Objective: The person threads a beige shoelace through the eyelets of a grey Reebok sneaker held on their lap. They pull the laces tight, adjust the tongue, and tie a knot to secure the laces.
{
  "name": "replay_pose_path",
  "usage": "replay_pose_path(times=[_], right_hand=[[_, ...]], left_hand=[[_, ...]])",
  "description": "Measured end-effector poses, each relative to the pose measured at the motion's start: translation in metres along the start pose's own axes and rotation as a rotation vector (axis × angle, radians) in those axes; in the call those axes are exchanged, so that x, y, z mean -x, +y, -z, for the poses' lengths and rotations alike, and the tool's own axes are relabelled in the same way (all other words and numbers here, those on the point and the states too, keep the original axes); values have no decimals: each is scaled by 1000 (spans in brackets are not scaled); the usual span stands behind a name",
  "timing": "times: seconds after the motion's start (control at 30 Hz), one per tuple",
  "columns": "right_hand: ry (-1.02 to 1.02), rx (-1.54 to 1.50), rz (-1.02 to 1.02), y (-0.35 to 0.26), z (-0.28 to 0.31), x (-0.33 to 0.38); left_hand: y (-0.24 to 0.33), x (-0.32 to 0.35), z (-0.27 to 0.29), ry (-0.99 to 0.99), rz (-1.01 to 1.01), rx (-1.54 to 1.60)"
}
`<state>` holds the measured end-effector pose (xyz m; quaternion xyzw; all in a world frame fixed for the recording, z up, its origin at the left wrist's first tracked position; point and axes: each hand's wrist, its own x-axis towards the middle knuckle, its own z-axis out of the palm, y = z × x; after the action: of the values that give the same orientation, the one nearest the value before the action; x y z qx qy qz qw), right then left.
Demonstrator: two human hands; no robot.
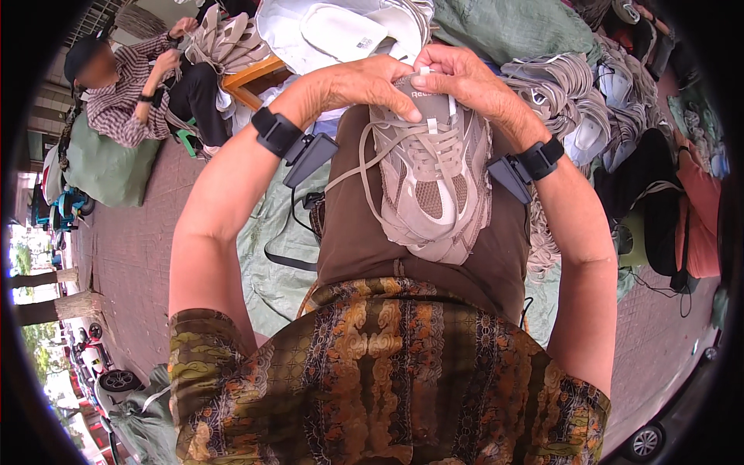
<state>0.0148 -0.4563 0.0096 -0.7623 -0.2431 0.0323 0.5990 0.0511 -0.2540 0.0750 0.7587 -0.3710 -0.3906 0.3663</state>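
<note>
A beige-grey sneaker upper lies on my lap across brown trousers, its toe toward me and its tongue away from me. Its lace runs through the eyelets, and one long loop hangs off the left side. My left hand grips the left side by the tongue, thumb on top and fingers curled behind. My right hand pinches the tongue's top edge between thumb and fingers. More of the same material shows under the toe; whether it is a second upper, I cannot tell.
Stacks of similar uppers lie ahead right beside a green sack. White pieces fill a white bag ahead, near a wooden frame. A person sits at left handling uppers; another in pink is at right. Green sheeting lies below.
</note>
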Motion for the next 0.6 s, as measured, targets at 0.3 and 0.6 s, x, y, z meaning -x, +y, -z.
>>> replay_pose_path(times=[0.3,0.6], right_hand=[[-18,-37,25,-4,1,5],[176,67,52,-4,-8,10]], left_hand=[[-18,-8,-13,27,16,17],[-22,-9,-24,141,-76,100]])
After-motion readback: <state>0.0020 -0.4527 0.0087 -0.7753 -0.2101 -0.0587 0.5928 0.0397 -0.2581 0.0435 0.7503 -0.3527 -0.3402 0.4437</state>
